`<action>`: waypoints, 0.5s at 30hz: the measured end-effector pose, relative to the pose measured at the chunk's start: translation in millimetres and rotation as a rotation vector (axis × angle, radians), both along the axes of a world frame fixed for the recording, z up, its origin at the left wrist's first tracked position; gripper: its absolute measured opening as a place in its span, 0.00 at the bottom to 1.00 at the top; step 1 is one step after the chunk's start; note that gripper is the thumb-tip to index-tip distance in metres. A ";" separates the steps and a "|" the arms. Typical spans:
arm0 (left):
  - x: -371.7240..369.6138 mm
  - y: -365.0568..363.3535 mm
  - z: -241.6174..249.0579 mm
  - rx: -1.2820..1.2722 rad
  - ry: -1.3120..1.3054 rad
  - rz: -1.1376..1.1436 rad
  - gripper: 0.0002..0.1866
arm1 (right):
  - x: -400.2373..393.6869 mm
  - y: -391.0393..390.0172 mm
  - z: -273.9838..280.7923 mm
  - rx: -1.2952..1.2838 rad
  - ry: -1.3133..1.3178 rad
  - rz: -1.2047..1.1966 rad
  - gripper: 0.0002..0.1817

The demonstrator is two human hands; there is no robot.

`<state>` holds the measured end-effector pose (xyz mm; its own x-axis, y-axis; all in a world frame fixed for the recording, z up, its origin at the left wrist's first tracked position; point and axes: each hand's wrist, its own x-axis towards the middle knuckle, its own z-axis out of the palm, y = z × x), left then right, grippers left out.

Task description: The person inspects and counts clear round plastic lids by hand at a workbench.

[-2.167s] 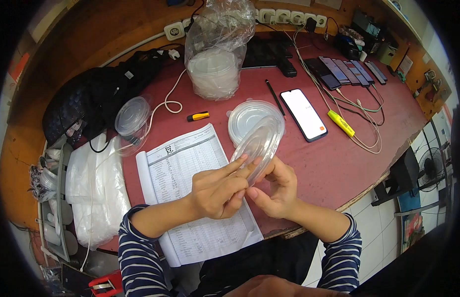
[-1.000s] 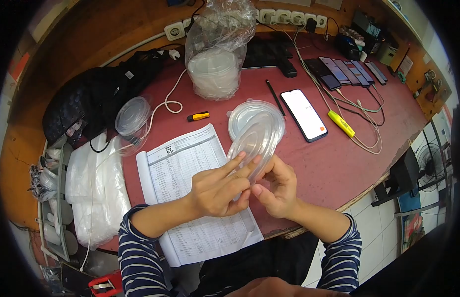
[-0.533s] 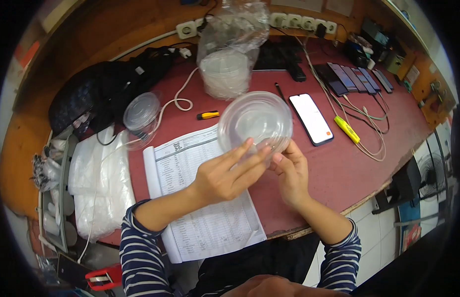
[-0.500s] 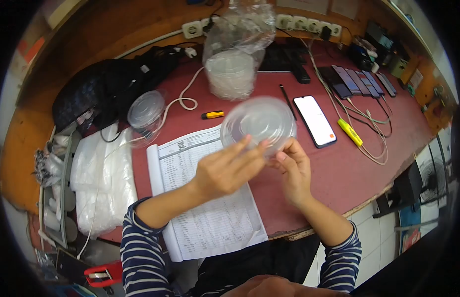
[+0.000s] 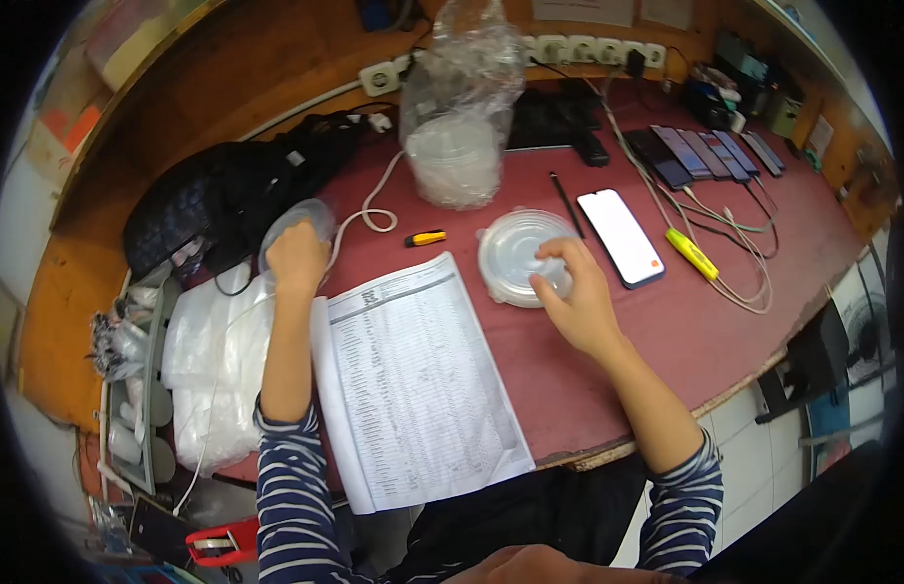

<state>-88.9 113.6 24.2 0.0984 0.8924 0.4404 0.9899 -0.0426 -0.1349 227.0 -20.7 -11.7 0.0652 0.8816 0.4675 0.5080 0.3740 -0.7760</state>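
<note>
A round clear plastic container [image 5: 515, 255] rests on the red tabletop, right of the printed sheets [image 5: 423, 380]. My right hand [image 5: 580, 297] is at its right edge, thumb and fingers apart, with nothing gripped between them. My left hand [image 5: 297, 255] is over the clear round lids [image 5: 321, 216] at the left, beside the black bag. Its fingers are curled down and closed; whatever they grip is hidden beneath the hand. A yellow and black cutter [image 5: 426, 238] lies between the two hands, above the sheets.
A plastic bag of stacked containers [image 5: 454, 161] stands at the back. A white-screened phone [image 5: 620, 237], a yellow highlighter [image 5: 691, 254] and cables lie to the right, with several phones [image 5: 705, 156] behind. Folded plastic bags [image 5: 218, 360] and a grey tray [image 5: 152, 389] are at the left.
The clear container has gone from both hands down onto the table. My left hand has moved left to the lids; my right hand has opened and stays beside the container.
</note>
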 end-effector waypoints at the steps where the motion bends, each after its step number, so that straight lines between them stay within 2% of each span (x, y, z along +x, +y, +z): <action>1: 12.5 -11.8 7.6 0.073 -0.032 -0.050 0.13 | 4.6 3.6 -1.4 0.038 -0.113 -0.099 0.17; 2: 25.5 -21.7 14.7 0.067 -0.039 -0.079 0.13 | 9.8 7.4 -3.5 0.074 -0.226 -0.195 0.19; 4: 50.6 -41.2 23.7 -0.012 -0.268 -0.349 0.20 | 16.6 9.1 -8.0 0.029 -0.265 -0.209 0.22; 6: 73.1 -57.5 13.1 -0.124 -0.437 -0.652 0.22 | 13.4 8.7 -9.5 -0.075 -0.525 -0.227 0.27; 7: 86.1 -68.2 5.0 -0.193 -0.465 -0.666 0.24 | 16.0 12.8 -15.7 -0.112 -0.498 -0.116 0.31; 8: 96.0 -75.4 -3.9 -0.261 -0.493 -0.675 0.25 | 16.3 12.2 -14.2 -0.106 -0.497 -0.117 0.31; 9: 100.3 -74.4 -16.3 -0.256 -0.490 -0.675 0.25 | 15.9 10.7 -12.7 -0.097 -0.431 0.011 0.32; 10: 103.5 -70.1 -31.4 -0.388 -0.561 -0.637 0.26 | 15.1 8.8 -11.1 -0.089 -0.363 0.139 0.34; 11: 105.0 -68.8 -36.5 -0.523 -0.629 -0.594 0.27 | 12.8 5.3 -8.1 -0.102 -0.320 0.131 0.41; 12: 102.5 -66.5 -37.6 -0.525 -0.624 -0.591 0.27 | 11.4 2.2 -5.7 -0.102 -0.314 0.132 0.41; 14: 99.0 -60.8 -34.3 -0.722 -0.671 -0.665 0.27 | 10.8 -0.7 -1.8 -0.161 -0.277 -0.008 0.48; 15: 98.8 -61.2 -36.3 -0.720 -0.667 -0.667 0.27 | 12.3 1.0 -2.9 -0.157 -0.275 -0.010 0.48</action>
